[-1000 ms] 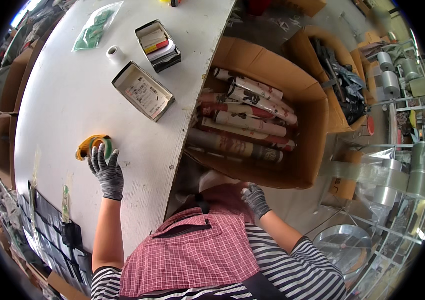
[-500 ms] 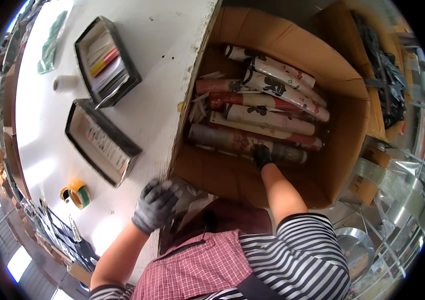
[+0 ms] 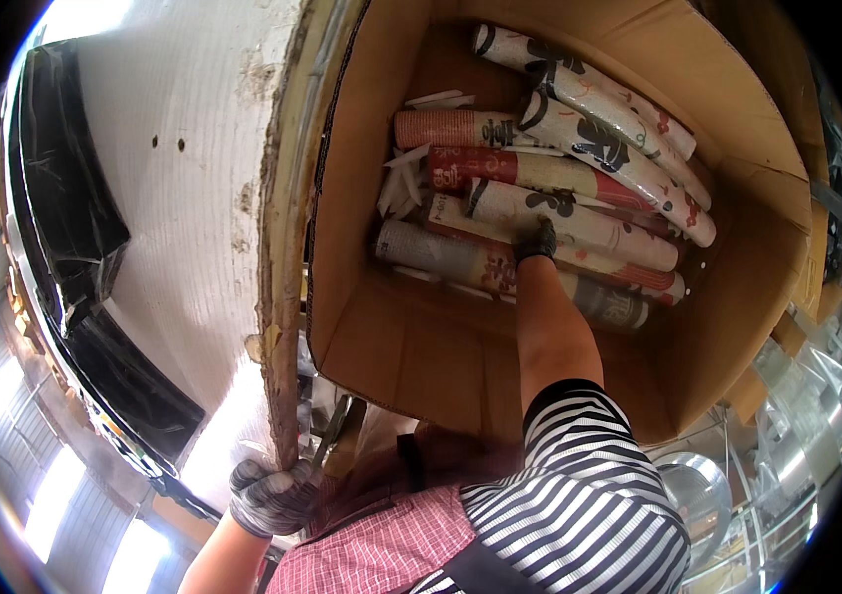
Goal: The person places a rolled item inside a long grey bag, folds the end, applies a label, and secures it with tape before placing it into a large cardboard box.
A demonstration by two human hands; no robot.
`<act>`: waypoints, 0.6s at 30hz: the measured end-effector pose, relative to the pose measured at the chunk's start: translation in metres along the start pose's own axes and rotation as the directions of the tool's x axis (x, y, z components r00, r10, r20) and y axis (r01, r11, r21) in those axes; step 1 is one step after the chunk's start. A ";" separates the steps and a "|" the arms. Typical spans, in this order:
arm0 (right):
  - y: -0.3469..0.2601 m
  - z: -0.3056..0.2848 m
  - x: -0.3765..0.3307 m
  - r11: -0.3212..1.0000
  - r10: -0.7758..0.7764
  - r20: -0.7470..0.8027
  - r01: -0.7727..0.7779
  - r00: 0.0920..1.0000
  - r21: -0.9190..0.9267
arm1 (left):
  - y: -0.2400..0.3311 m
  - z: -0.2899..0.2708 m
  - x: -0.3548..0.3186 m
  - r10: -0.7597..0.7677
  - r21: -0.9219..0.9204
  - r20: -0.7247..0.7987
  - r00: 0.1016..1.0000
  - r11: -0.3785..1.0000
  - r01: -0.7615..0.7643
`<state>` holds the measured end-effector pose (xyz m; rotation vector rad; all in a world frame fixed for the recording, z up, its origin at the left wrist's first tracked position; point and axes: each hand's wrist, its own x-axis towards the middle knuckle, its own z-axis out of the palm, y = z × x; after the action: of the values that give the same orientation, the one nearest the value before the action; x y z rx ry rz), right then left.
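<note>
My right hand [image 3: 537,241], in a dark glove, reaches into a deep cardboard box [image 3: 401,346]. It touches the near edge of a white roll with dark flower prints [image 3: 609,238], just beyond a grey patterned roll [image 3: 441,253]. Its fingers blend into the shadow, so their grip cannot be made out. Several more plastic-wrapped rolls lie there, among them a red one [image 3: 540,173], a pinkish one [image 3: 441,129] and a white flowered one [image 3: 629,163]. In a grey glove, my left hand [image 3: 272,497] has its fingers curled over the worn table edge [image 3: 287,396].
The white table [image 3: 183,218] stands along the box's left side, with black-sided trays [image 3: 64,168] at its far left. White slips [image 3: 403,188] lie in the box by the roll ends. Right of the box are clear plastic film [image 3: 797,381] and a round metal disc [image 3: 693,495].
The view has shifted closer over the box. My right hand has moved from the grey roll to the white flowered one. My left hand has come down onto the table edge.
</note>
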<state>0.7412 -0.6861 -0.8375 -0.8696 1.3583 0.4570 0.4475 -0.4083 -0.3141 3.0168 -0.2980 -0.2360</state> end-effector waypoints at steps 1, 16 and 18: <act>-0.002 0.003 0.000 0.997 -0.020 0.011 0.019 1.000 0.076 | 0.000 0.000 0.001 -0.002 0.004 -0.004 1.000 1.000 0.002; -0.093 0.067 0.012 0.993 -0.103 0.210 0.089 0.972 0.075 | -0.002 -0.006 0.017 0.024 0.052 0.034 0.999 0.998 -0.026; -0.106 0.072 0.021 0.996 -0.093 0.204 0.092 0.974 0.017 | -0.001 -0.002 0.006 0.010 0.029 0.007 1.000 1.000 -0.010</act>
<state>0.8697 -0.7008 -0.8306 -0.8521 1.1252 0.4561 0.4542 -0.4088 -0.3131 3.0433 -0.3204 -0.2436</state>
